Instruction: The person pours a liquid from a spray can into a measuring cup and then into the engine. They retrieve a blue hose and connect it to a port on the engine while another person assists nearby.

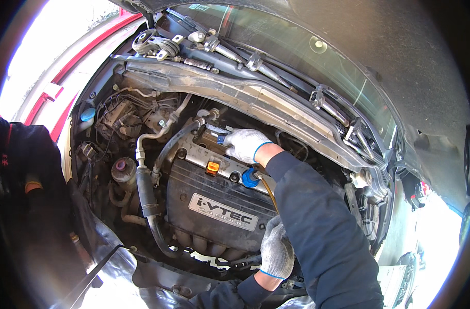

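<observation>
My right hand (246, 144), in a whitish knit glove with a blue cuff, reaches over the back of the engine. Its fingers are closed on a small silvery tool with a blue part (221, 138); its exact kind is unclear. My left hand (277, 250), gloved alike, is curled at the front right corner of the black engine cover (194, 232). What it grips is hidden, partly by my right sleeve. A blue cap-like fitting (250, 178) sits on the engine top, and an amber hose (269, 191) runs from it down toward my left hand. An orange cap (212, 168) stands left of it.
A raised hood (415, 67) hangs over the right side. Several metal tools, including a ratchet-like one (222, 51), and a metal mount with a round bushing (144, 42) lie along the windshield base. A thick hose (146, 190) crosses left. A person in dark clothing (31, 221) is at the left.
</observation>
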A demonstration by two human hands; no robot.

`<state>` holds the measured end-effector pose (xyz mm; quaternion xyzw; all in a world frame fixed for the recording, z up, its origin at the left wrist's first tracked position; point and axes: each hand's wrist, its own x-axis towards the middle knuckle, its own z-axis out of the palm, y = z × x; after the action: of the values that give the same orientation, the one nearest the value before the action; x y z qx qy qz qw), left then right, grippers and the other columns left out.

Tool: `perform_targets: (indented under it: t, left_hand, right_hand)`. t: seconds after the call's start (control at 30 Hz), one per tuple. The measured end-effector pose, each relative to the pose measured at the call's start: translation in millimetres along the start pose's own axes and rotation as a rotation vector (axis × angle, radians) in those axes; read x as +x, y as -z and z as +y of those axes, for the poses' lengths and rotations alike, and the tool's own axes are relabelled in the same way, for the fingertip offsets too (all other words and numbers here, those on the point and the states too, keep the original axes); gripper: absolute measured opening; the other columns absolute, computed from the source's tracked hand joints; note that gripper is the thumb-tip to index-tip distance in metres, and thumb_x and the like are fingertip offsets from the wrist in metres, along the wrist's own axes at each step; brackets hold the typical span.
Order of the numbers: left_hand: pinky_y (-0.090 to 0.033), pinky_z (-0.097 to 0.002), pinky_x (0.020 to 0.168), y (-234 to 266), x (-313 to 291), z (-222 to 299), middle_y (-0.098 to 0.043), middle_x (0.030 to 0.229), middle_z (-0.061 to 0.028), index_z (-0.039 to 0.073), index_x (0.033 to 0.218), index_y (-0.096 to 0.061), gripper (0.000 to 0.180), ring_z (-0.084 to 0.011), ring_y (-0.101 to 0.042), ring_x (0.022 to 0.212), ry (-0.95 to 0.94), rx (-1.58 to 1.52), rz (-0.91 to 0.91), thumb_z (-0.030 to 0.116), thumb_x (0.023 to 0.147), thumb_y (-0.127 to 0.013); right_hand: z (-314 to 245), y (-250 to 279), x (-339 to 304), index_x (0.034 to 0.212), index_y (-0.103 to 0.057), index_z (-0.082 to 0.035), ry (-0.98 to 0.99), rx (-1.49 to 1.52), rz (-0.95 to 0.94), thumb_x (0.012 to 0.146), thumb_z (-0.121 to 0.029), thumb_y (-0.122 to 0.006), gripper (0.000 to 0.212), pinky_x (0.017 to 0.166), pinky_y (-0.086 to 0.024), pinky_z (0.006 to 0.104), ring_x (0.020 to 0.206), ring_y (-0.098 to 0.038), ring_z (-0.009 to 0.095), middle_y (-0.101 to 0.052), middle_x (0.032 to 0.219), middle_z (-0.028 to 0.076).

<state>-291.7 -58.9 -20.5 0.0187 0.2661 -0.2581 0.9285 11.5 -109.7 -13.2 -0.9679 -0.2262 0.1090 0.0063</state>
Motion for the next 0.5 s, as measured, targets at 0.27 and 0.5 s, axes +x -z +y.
perform_targets:
  t: [0.27,0.5]
  left_hand:
    - [-0.056,-0.0420,0.111,-0.5,-0.9,1.0,-0.069,0.131,-0.0120,0.005,0.137,-0.059,0.025,-0.0237,-0.068,0.124,0.010,0.013,0.018,0.008,0.112,-0.053]
    - [-0.058,-0.0413,0.109,-4.0,-2.9,3.4,-0.069,0.130,-0.0115,0.006,0.137,-0.059,0.026,-0.0232,-0.069,0.122,0.023,-0.002,0.025,0.008,0.111,-0.055]
  right_hand:
    - [-1.2,-1.7,4.2,0.117,-0.082,-0.008,-0.019,0.015,0.027,0.102,-0.026,-0.066,0.028,0.095,-0.061,0.0519,0.107,-0.076,0.044,-0.079,0.115,0.023]
    - [-3.1,-0.5,6.3,0.114,-0.080,-0.005,-0.176,0.014,-0.055,0.103,-0.025,-0.066,0.027,0.092,-0.059,0.0529,0.105,-0.074,0.045,-0.078,0.110,0.024]
